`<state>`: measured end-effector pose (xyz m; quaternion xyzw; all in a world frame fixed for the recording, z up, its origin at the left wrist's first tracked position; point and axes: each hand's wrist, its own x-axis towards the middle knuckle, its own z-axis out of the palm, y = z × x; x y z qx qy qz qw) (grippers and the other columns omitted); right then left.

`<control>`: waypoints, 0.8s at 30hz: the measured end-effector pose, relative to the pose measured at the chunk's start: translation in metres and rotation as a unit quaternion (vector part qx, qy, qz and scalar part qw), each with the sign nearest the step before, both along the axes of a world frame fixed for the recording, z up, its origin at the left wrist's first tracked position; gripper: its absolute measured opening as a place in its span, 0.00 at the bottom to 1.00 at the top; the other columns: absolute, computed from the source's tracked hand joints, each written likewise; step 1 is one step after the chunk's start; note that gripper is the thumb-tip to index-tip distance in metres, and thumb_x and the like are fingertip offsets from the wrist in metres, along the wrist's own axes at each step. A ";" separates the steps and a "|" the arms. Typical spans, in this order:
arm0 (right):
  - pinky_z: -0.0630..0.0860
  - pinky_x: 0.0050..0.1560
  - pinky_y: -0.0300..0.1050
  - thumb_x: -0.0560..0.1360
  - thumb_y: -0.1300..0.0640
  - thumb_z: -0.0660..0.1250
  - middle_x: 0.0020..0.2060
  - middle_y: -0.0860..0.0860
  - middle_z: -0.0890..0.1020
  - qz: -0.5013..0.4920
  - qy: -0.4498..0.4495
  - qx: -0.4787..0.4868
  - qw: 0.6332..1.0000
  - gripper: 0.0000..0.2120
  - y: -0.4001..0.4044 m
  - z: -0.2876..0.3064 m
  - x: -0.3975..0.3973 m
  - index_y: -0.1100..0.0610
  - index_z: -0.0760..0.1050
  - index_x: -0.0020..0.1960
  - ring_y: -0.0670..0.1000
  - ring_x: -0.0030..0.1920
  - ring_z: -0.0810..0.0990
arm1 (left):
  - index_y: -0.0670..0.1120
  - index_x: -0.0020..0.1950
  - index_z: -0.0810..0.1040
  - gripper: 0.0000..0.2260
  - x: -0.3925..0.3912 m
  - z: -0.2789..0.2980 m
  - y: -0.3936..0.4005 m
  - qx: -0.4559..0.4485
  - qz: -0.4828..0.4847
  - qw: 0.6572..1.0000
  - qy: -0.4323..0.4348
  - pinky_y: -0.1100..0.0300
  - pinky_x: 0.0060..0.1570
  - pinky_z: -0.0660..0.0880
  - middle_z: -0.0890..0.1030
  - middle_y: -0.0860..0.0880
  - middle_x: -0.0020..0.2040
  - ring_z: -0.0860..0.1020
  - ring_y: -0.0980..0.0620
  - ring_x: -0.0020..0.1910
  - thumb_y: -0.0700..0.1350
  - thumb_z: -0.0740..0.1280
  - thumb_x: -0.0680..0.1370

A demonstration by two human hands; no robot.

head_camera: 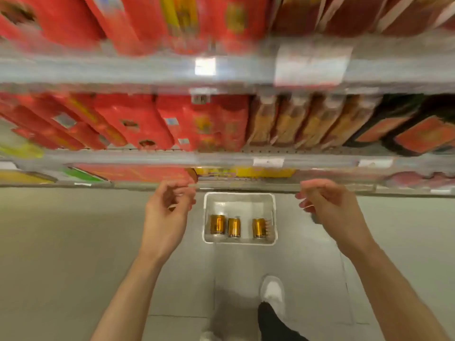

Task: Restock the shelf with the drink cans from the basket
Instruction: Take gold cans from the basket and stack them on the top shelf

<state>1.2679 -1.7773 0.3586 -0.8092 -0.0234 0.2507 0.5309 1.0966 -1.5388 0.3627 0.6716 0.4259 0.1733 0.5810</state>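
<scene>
Grey tiled floor [61, 254] ran under metal shelving [147, 70] w/ price tags [312, 65], blurred red boxes [138, 121]; even light.

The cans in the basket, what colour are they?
Gold cans, clearest in the head view.

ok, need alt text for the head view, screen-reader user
Two empty hands, left hand and right hand, reach over a white basket on the floor holding three gold drink cans. Behind it are blurred store shelves packed with red and tan packages; a white shoe shows below.
</scene>
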 end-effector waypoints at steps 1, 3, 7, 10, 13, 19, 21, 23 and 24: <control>0.77 0.37 0.35 0.81 0.59 0.67 0.39 0.49 0.87 0.009 -0.003 -0.004 1.000 0.07 0.006 -0.036 0.001 0.54 0.83 0.48 0.46 0.37 0.85 | 0.47 0.51 0.79 0.05 -0.003 -0.038 0.005 0.006 -0.009 1.000 0.013 0.63 0.45 0.79 0.82 0.51 0.40 0.83 0.50 0.41 0.38 0.69 0.80; 0.81 0.43 0.42 0.80 0.58 0.68 0.39 0.50 0.87 0.036 -0.003 -0.006 0.999 0.05 0.018 -0.110 0.000 0.54 0.83 0.49 0.48 0.38 0.85 | 0.48 0.51 0.78 0.06 -0.010 -0.112 0.012 0.018 -0.024 0.999 0.038 0.55 0.48 0.79 0.82 0.52 0.39 0.82 0.49 0.41 0.37 0.68 0.81; 0.80 0.45 0.46 0.78 0.63 0.68 0.40 0.51 0.87 0.069 0.013 -0.011 0.997 0.07 0.039 -0.241 -0.005 0.54 0.83 0.47 0.51 0.39 0.84 | 0.51 0.53 0.78 0.06 -0.017 -0.246 0.025 0.037 -0.054 0.994 0.086 0.47 0.51 0.81 0.84 0.47 0.44 0.82 0.49 0.43 0.40 0.69 0.80; 0.79 0.42 0.42 0.77 0.63 0.67 0.40 0.50 0.87 0.085 0.029 -0.023 0.996 0.08 0.052 -0.314 -0.008 0.56 0.84 0.47 0.46 0.37 0.83 | 0.49 0.58 0.79 0.08 -0.020 -0.326 0.030 0.054 -0.057 0.991 0.109 0.43 0.55 0.80 0.83 0.47 0.51 0.82 0.48 0.49 0.41 0.68 0.80; 0.82 0.46 0.46 0.78 0.59 0.67 0.42 0.49 0.87 0.116 0.049 -0.036 0.991 0.06 0.065 -0.380 -0.018 0.53 0.83 0.49 0.47 0.40 0.84 | 0.52 0.68 0.75 0.16 -0.027 -0.389 0.031 0.086 -0.083 0.983 0.143 0.51 0.55 0.80 0.79 0.52 0.60 0.79 0.60 0.53 0.45 0.70 0.80; 0.81 0.52 0.49 0.80 0.52 0.67 0.49 0.49 0.83 0.210 0.052 -0.126 0.968 0.08 0.088 -0.491 -0.038 0.52 0.79 0.57 0.50 0.50 0.83 | 0.56 0.78 0.68 0.23 -0.034 -0.461 0.035 0.091 -0.136 0.974 0.157 0.60 0.48 0.81 0.78 0.55 0.62 0.82 0.57 0.50 0.46 0.65 0.83; 0.80 0.57 0.53 0.79 0.46 0.68 0.53 0.49 0.81 0.258 0.050 -0.197 0.944 0.18 0.096 -0.516 -0.041 0.52 0.74 0.65 0.52 0.54 0.81 | 0.56 0.79 0.67 0.24 -0.035 -0.470 0.035 0.078 -0.129 0.978 0.145 0.64 0.43 0.80 0.79 0.59 0.56 0.84 0.54 0.46 0.45 0.65 0.83; 0.79 0.60 0.55 0.78 0.41 0.68 0.62 0.54 0.80 0.310 0.053 -0.251 0.916 0.29 0.101 -0.534 -0.043 0.54 0.67 0.73 0.55 0.60 0.80 | 0.56 0.79 0.67 0.24 -0.035 -0.474 0.034 0.067 -0.119 0.982 0.133 0.64 0.41 0.81 0.78 0.62 0.54 0.84 0.54 0.44 0.44 0.65 0.83; 0.79 0.59 0.54 0.78 0.40 0.67 0.65 0.55 0.78 0.333 0.063 -0.266 0.902 0.32 0.103 -0.539 -0.045 0.56 0.65 0.75 0.56 0.62 0.79 | 0.55 0.79 0.67 0.24 -0.035 -0.474 0.034 0.061 -0.115 0.983 0.129 0.64 0.41 0.81 0.79 0.61 0.54 0.85 0.53 0.43 0.43 0.66 0.83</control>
